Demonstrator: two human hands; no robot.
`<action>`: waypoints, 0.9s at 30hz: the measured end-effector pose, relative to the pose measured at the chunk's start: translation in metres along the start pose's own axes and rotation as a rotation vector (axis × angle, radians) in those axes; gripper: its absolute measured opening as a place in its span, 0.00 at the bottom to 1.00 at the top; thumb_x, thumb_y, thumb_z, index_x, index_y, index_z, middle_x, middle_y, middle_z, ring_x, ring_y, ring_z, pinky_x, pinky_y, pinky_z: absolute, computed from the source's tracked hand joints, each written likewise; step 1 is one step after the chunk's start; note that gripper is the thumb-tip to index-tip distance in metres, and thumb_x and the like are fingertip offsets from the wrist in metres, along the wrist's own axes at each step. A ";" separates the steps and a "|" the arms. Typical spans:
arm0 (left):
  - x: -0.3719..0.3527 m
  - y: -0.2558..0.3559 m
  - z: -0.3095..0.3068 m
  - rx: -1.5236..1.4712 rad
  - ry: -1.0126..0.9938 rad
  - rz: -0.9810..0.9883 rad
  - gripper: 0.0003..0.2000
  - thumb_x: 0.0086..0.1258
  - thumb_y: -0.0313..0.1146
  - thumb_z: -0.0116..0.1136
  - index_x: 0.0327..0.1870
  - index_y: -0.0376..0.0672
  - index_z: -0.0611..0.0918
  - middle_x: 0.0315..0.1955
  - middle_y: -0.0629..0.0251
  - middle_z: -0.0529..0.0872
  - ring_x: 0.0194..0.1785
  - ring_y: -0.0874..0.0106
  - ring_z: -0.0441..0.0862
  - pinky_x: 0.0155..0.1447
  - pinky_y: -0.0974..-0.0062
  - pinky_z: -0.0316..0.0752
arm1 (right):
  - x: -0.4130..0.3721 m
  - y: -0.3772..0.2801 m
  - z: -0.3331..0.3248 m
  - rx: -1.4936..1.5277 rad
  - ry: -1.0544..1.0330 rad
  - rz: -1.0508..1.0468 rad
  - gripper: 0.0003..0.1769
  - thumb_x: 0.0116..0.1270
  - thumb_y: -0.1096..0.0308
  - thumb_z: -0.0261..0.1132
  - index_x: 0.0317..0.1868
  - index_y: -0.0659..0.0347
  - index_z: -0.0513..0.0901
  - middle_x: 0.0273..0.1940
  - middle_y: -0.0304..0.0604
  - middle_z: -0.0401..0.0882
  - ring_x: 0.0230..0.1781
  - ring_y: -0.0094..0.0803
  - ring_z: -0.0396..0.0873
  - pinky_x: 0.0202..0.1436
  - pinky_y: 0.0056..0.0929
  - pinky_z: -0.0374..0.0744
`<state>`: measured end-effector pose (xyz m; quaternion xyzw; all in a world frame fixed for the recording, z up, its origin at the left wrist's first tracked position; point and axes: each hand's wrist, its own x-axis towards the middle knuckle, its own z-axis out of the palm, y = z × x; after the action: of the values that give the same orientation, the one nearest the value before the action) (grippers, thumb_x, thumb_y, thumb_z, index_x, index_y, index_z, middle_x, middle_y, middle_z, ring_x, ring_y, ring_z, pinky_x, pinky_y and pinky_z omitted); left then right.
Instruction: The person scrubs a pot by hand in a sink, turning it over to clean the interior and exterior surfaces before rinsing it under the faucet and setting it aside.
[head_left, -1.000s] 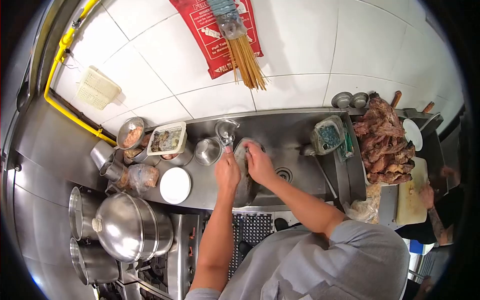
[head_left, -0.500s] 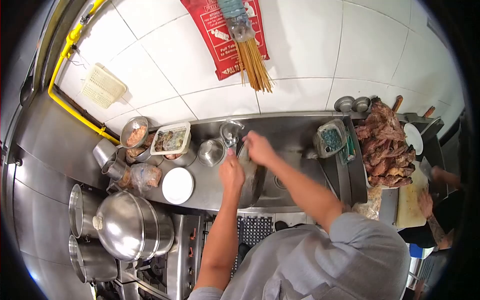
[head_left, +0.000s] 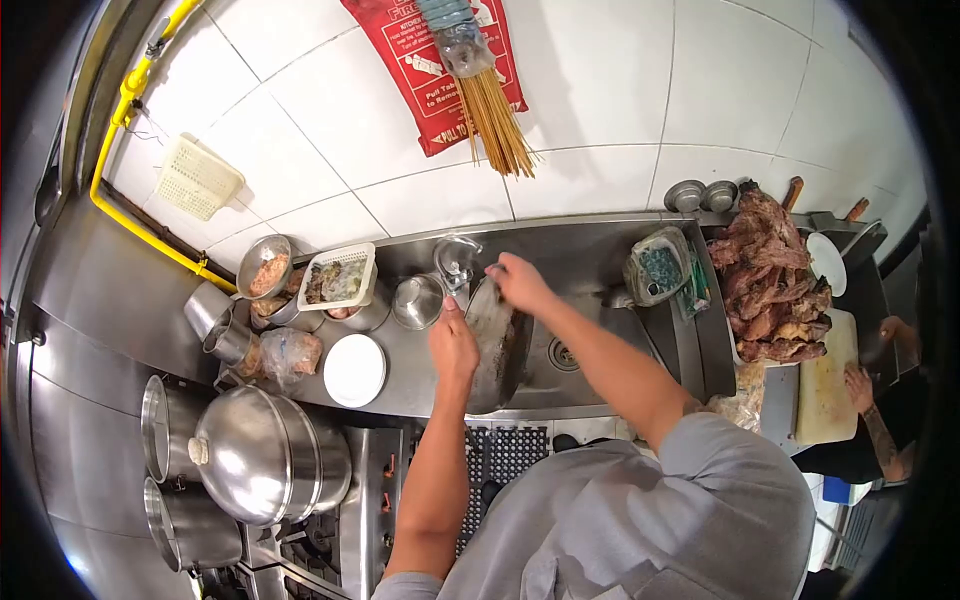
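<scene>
My left hand [head_left: 455, 345] is closed, its thumb up against a small shiny metal piece [head_left: 461, 294] below a shiny metal bowl [head_left: 456, 258]. What the fingers grip I cannot tell. My right hand [head_left: 522, 284] is curled, fingertips pinched together just right of that bowl, over the top of a grey, wet-looking basin [head_left: 490, 345]. Another round metal bowl [head_left: 417, 302] sits left of my left hand. The sink [head_left: 590, 375] with its drain lies under my right forearm.
A stack of white plates [head_left: 355, 370], a white basket of food [head_left: 338, 276] and metal pots [head_left: 270, 455] are to the left. On the right are a scrubber tub [head_left: 660, 272], piled roasted meat [head_left: 770, 285] and another person's hands [head_left: 858, 388] by a cutting board [head_left: 828, 385].
My left hand has shifted slightly left and down, and my right hand stays near the basin's top. More of the grey basin shows between them. The other person's hand has moved at the board.
</scene>
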<state>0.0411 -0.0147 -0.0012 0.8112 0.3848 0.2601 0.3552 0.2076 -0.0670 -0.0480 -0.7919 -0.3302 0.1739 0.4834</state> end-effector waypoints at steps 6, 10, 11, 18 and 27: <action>-0.005 0.010 -0.005 -0.047 0.066 0.003 0.37 0.81 0.57 0.32 0.34 0.26 0.83 0.26 0.41 0.83 0.33 0.50 0.80 0.42 0.57 0.71 | -0.052 -0.031 0.030 0.054 0.192 -0.505 0.04 0.66 0.72 0.58 0.35 0.64 0.76 0.31 0.64 0.79 0.38 0.63 0.78 0.39 0.58 0.74; -0.009 0.002 -0.004 -0.008 0.054 0.036 0.36 0.81 0.56 0.32 0.34 0.27 0.83 0.28 0.39 0.83 0.36 0.45 0.81 0.43 0.55 0.71 | 0.006 -0.009 0.003 0.059 0.014 -0.038 0.13 0.68 0.63 0.61 0.37 0.67 0.76 0.35 0.62 0.81 0.37 0.61 0.79 0.39 0.51 0.76; -0.011 0.002 -0.004 0.017 0.079 0.071 0.35 0.81 0.55 0.31 0.33 0.29 0.82 0.29 0.37 0.83 0.38 0.41 0.81 0.43 0.51 0.70 | 0.002 -0.010 0.004 -0.010 0.015 -0.059 0.13 0.69 0.64 0.60 0.37 0.67 0.76 0.34 0.62 0.80 0.38 0.62 0.79 0.39 0.51 0.76; -0.021 -0.006 -0.014 0.027 0.024 0.061 0.33 0.81 0.53 0.33 0.34 0.30 0.82 0.28 0.38 0.83 0.37 0.39 0.79 0.42 0.50 0.71 | -0.044 -0.023 0.014 0.035 0.081 -0.308 0.10 0.66 0.65 0.62 0.33 0.65 0.75 0.33 0.63 0.79 0.37 0.66 0.77 0.39 0.56 0.74; -0.016 -0.002 -0.015 0.189 0.051 0.116 0.20 0.77 0.42 0.50 0.28 0.35 0.78 0.24 0.42 0.82 0.33 0.40 0.79 0.38 0.48 0.69 | -0.093 -0.027 0.019 0.162 0.306 -0.568 0.06 0.64 0.73 0.60 0.40 0.64 0.76 0.42 0.61 0.80 0.48 0.59 0.78 0.48 0.50 0.74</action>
<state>0.0206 -0.0212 0.0035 0.8553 0.3687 0.2631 0.2515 0.1194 -0.1106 -0.0367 -0.6441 -0.4464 -0.0632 0.6180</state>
